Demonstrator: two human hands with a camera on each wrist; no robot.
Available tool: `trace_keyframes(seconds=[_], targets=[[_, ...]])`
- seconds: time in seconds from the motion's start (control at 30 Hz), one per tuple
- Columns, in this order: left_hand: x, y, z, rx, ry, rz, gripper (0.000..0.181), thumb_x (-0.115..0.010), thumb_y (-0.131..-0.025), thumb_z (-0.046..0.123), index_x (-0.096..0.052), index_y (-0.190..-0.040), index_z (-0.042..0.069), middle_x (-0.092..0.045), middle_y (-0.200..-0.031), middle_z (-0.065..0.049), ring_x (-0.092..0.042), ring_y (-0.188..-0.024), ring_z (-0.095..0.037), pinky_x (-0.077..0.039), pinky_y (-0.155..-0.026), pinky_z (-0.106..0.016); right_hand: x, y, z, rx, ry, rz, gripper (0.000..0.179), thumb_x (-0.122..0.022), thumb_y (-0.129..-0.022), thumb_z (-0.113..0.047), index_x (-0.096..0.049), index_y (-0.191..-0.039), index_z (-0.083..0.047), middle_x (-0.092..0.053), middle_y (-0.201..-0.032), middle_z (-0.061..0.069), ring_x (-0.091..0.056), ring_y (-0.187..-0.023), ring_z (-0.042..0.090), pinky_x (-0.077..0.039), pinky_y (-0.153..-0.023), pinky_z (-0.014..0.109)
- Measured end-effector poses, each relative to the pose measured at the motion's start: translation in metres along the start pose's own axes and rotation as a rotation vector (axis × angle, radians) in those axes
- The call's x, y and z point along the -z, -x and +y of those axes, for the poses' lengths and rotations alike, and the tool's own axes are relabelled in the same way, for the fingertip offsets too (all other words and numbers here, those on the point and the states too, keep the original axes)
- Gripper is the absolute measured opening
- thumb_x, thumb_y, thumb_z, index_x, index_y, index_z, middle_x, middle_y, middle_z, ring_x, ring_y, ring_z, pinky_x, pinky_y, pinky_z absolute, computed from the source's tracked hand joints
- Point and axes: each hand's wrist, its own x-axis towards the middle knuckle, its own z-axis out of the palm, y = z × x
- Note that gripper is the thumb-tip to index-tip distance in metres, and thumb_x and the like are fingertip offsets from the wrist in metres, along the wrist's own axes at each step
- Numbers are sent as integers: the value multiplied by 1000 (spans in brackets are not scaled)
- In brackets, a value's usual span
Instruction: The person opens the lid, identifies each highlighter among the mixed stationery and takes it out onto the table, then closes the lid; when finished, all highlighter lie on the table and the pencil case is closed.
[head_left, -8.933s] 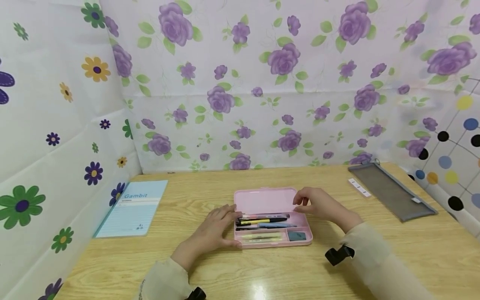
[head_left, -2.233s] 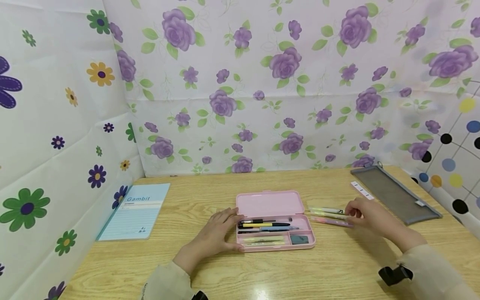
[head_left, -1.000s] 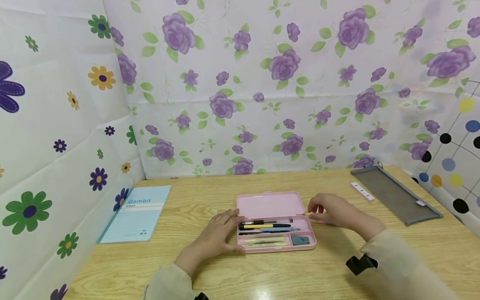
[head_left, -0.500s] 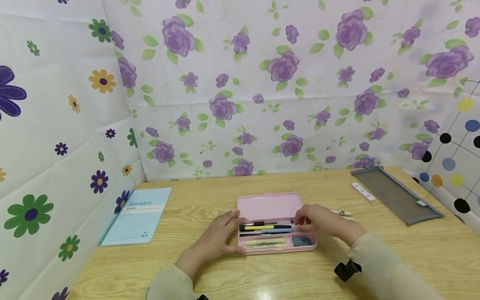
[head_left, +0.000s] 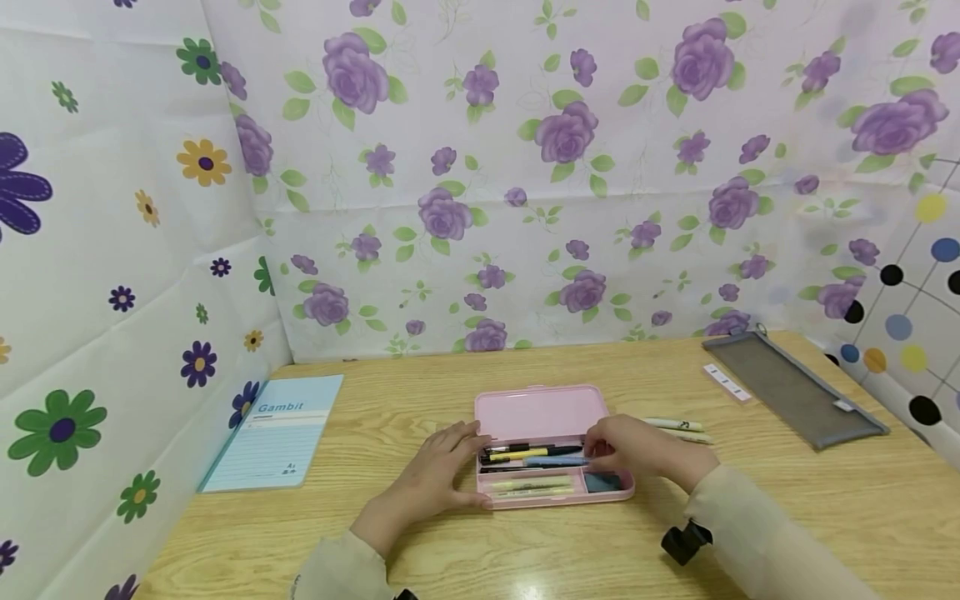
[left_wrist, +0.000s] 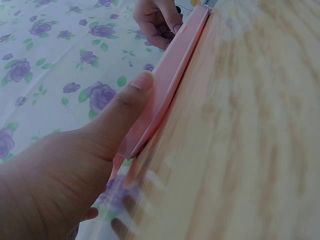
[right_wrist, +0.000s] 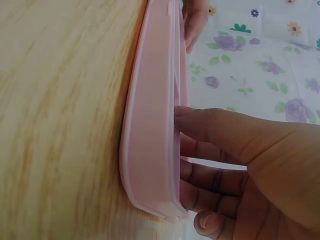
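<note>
A pink pencil case (head_left: 540, 414) lies with its lid folded back on the table. My left hand (head_left: 429, 473) holds its left end, thumb at the front wall (left_wrist: 167, 82) and fingers toward the back corner. Inside the back compartment lie a black-and-yellow pen (head_left: 517, 455), other dark pens and a blue pen (head_left: 553, 461). The thumb and fingers of my right hand (head_left: 643, 448) reach over the right rim and pinch the blue pen's right end. Yellow sticks (head_left: 531, 487) fill the front compartment, beside a dark teal eraser (head_left: 602, 482) partly under the right hand.
Right of the case, light-coloured pens (head_left: 677, 425) lie partly behind my right hand. A white strip (head_left: 726, 382) and a grey mesh pouch (head_left: 797, 388) are at the far right. A blue notebook (head_left: 272, 435) lies at the left. Patterned cloth (head_left: 450, 250) hangs along the table's edges.
The right hand has set pens from the case down on the table at right, then come back left to the blue pen's end. The left hand stays on the case.
</note>
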Motion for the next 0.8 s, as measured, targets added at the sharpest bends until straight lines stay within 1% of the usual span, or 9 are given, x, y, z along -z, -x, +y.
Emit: trace_keyframes(seconds=[0.13, 0.4, 0.63, 0.8], targets=[[0, 0, 0, 2, -5, -1, 88, -68, -74, 63, -40, -146, 21, -31, -157, -6, -28, -144, -35, -27, -115, -60, -1, -1, 1, 4, 2, -3, 9, -71, -87, -21, -69, -86, -12, -58, -72, -10, -45, -63, -2, -43, -59, 17], [-1, 0, 0, 4, -21, -2, 88, -69, -74, 62, -41, -146, 20, -32, -156, -6, -29, -144, -34, -27, -116, -59, -2, -2, 2, 40, 28, 26, 11, -72, -86, -22, -68, -80, -13, -55, -69, -10, -42, -62, -2, -39, -56, 16], [0, 0, 1, 4, -10, -2, 88, -69, -74, 61, -41, -146, 20, -32, -156, -6, -29, -144, -34, -26, -116, -59, -2, -1, 3, 44, 14, 41, 13, -74, -84, -22, -65, -81, -13, -55, -73, -8, -44, -65, -1, -41, -57, 17], [0, 0, 1, 2, -14, -4, 88, -69, -74, 62, -40, -146, 20, -32, -156, -6, -29, -144, -34, -26, -116, -59, -2, -2, 4, 33, -2, 39, 14, -74, -84, -20, -62, -80, -14, -54, -72, -8, -44, -65, -1, -41, -57, 17]])
